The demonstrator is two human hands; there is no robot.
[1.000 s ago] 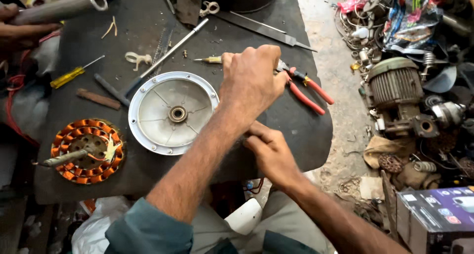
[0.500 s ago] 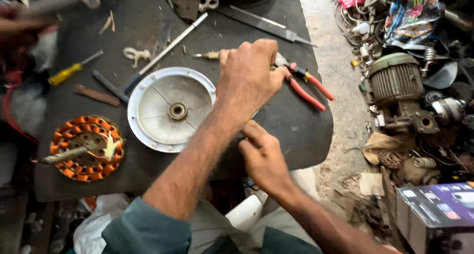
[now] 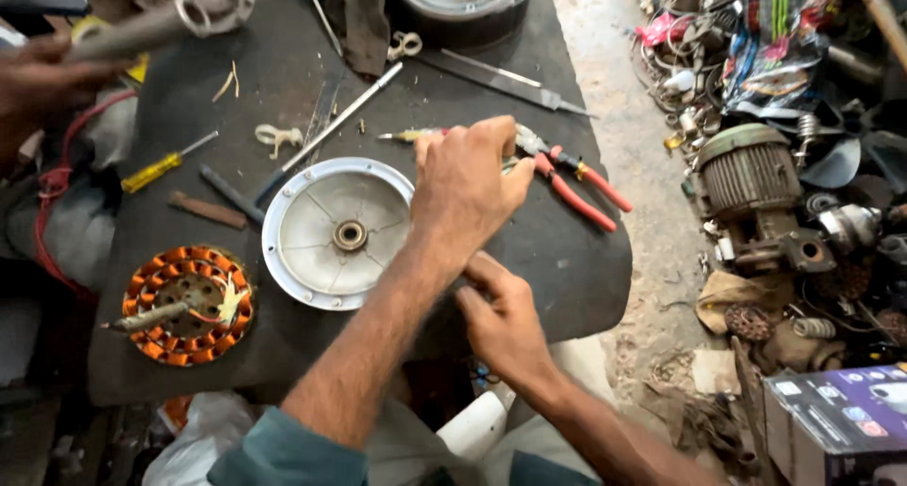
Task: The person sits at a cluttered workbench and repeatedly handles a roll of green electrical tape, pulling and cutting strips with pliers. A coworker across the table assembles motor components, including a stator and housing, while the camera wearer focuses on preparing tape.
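The round white metal cover (image 3: 335, 233) is lying flat on the dark tabletop (image 3: 567, 269), open side up like a shallow dish; a small round bearing (image 3: 350, 235) is sitting in its middle, and thin ribs are running out from it to the rim. The left hand (image 3: 468, 179) is resting just to the right of the cover, palm down, fingers curled over something small; its grip is looking clenched, but what is under it is hidden, so I cannot tell what it is holding. The cover's right edge is lying just beside this hand's wrist. The right hand (image 3: 501, 321) is lower down, near the tabletop's front edge, fingers bent and pointing up toward the left wrist; I cannot tell if its grip is closed on anything.

The red-handled pliers (image 3: 576, 184) are lying just past the left hand, and a small screwdriver (image 3: 406, 135) is poking out from behind its fingers; a long metal rod (image 3: 326, 132) is lying slanted above the cover; a yellow screwdriver (image 3: 165, 165) is lying well to the left. An orange coil ring (image 3: 184, 306) is sitting near the cover's lower left. Another person's hand (image 3: 38, 80), blurred, is holding a pipe at the top left. A grey motor (image 3: 751, 179) is sitting on the floor among scrap.
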